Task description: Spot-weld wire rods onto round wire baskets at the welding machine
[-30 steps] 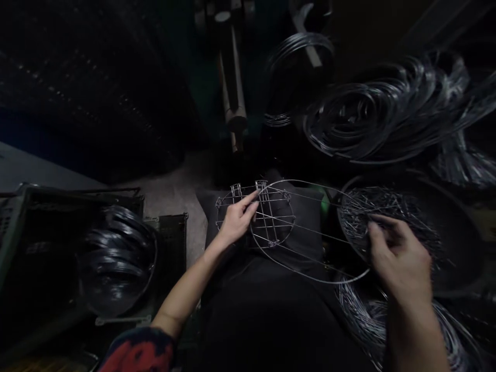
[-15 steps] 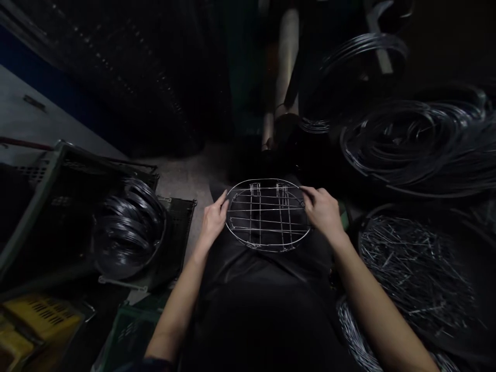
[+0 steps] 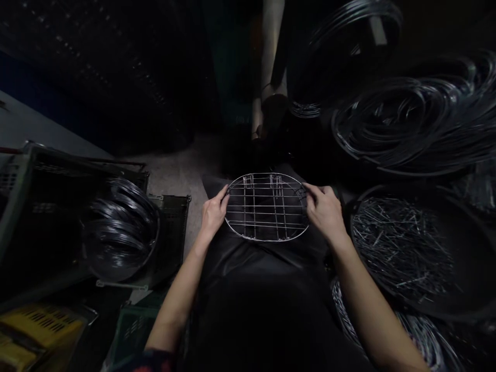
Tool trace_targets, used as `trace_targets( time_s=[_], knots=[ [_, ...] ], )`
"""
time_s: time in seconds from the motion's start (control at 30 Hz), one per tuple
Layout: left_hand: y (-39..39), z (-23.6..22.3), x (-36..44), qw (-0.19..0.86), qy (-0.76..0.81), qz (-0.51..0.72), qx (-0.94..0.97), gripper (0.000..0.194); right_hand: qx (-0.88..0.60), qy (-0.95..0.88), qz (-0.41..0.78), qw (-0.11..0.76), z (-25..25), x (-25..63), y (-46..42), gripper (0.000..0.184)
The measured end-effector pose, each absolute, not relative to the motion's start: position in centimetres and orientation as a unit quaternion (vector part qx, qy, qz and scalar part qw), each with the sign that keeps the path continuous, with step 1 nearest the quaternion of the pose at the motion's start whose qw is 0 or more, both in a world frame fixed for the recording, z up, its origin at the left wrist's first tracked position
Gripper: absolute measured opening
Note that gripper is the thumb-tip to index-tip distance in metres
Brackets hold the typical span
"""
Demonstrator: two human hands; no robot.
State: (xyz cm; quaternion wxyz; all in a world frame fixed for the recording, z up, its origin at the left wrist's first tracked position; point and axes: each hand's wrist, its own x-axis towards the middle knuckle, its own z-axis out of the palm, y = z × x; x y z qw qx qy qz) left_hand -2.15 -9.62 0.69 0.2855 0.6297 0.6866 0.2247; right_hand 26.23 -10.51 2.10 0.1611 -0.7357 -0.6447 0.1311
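Observation:
An oval wire rack (image 3: 267,206) of thin shiny rods is held out over my lap, which a dark apron (image 3: 267,263) covers. It has an oval rim, several crosswise rods and pairs of lengthwise wires. My left hand (image 3: 214,211) grips the rim at the left end between thumb and fingers. At the opposite end, my right hand (image 3: 324,209) pinches the rim, its fingertips near the upper right curve. Small looped wire parts show along the rack's far side; how they are joined is too fine to make out.
To my right lie a dark basin (image 3: 465,258) of short wire pieces (image 3: 403,248) and large wire coils (image 3: 403,119). On the left stands a dark crate (image 3: 50,206) beside bundled wire rings (image 3: 124,222). A yellow crate (image 3: 42,325) is at lower left. A pale pole (image 3: 272,46) rises ahead.
My view has shifted slightly, so the surroundings sit a little further left and the right side higher. The rack appears tilted a bit differently; both hands keep their hold on its ends.

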Motion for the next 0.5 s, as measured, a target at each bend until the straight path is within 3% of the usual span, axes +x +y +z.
trace_targets(
  time_s=[0.23, 0.43, 0.5],
  knots=[
    [-10.5, -1.9, -2.4, 0.323, 0.664, 0.291, 0.608, 0.04, -0.719, -0.632, 0.236, 0.169, 0.4, 27.8, -11.6, 0.045],
    [-11.3, -1.3, -0.4, 0.495, 0.612, 0.415, 0.456, 0.065, -0.697, -0.522, 0.375, 0.317, 0.0, 27.7, -12.8, 0.052],
    [-11.0, -0.9, 0.0, 0.508, 0.637, 0.437, 0.38, 0.074, -0.672, -0.516, 0.411, 0.336, 0.2, 28.1, -12.6, 0.051]
  ],
)
